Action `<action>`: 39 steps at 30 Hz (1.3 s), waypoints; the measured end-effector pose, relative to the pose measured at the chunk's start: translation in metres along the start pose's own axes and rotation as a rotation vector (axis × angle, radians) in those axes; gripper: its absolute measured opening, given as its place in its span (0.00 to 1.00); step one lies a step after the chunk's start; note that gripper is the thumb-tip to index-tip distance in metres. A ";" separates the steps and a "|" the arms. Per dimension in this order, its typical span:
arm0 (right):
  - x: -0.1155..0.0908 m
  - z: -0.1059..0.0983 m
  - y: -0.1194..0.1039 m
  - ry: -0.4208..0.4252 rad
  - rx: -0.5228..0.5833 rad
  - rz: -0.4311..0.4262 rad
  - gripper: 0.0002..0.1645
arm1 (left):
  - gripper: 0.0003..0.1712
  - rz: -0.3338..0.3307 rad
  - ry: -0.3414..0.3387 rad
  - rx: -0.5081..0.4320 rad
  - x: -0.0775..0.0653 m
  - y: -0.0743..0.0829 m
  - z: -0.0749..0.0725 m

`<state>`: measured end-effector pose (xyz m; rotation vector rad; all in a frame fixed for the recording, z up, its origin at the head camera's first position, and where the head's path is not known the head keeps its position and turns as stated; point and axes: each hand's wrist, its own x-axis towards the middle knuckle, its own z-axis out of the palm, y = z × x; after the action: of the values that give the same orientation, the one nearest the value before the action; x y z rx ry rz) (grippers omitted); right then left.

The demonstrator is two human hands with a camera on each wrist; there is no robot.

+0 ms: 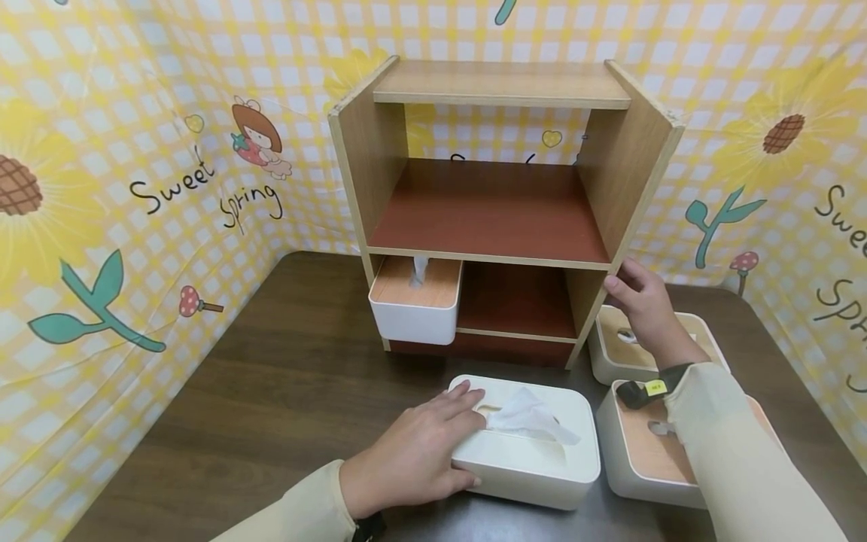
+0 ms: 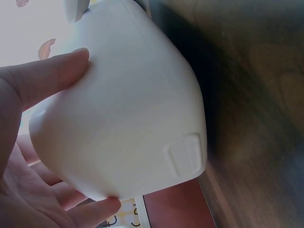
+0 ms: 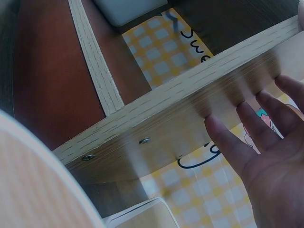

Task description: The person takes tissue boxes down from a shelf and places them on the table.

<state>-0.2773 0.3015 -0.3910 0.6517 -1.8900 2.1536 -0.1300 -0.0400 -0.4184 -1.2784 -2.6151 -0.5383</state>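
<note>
In the head view my left hand (image 1: pixel 423 444) grips the left end of a white tissue box (image 1: pixel 515 459) on the table. The thumb lies along its near side and the fingers reach across to its far left corner; a white tissue (image 1: pixel 535 418) sticks out of the top. Outstretched fingers of my right hand (image 3: pixel 270 147) touch the outer side of a wooden shelf's right panel (image 3: pixel 166 137). The thumb rests at the panel's front edge in the head view. On the lower level of the shelf (image 1: pixel 488 211), a wood-topped tissue box (image 1: pixel 415 320) protrudes over the front edge at the left.
Two more wood-topped tissue boxes stand right of the shelf, the rear one (image 1: pixel 609 339) below my right hand and the nearer one (image 1: pixel 650 452) beneath my right forearm. A yellow checked cloth (image 1: pixel 305 135) backs the dark wooden table (image 1: pixel 271 361).
</note>
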 end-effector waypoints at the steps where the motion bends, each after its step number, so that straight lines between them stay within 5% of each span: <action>1: 0.000 0.000 0.000 -0.001 0.002 -0.001 0.17 | 0.32 -0.001 0.000 0.000 0.000 0.000 0.000; 39: 0.000 0.001 -0.001 -0.011 0.009 -0.007 0.18 | 0.33 0.033 0.027 0.061 0.000 0.003 0.008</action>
<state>-0.2767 0.3010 -0.3901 0.6727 -1.8819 2.1600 -0.1281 -0.0352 -0.4250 -1.2843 -2.5634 -0.4636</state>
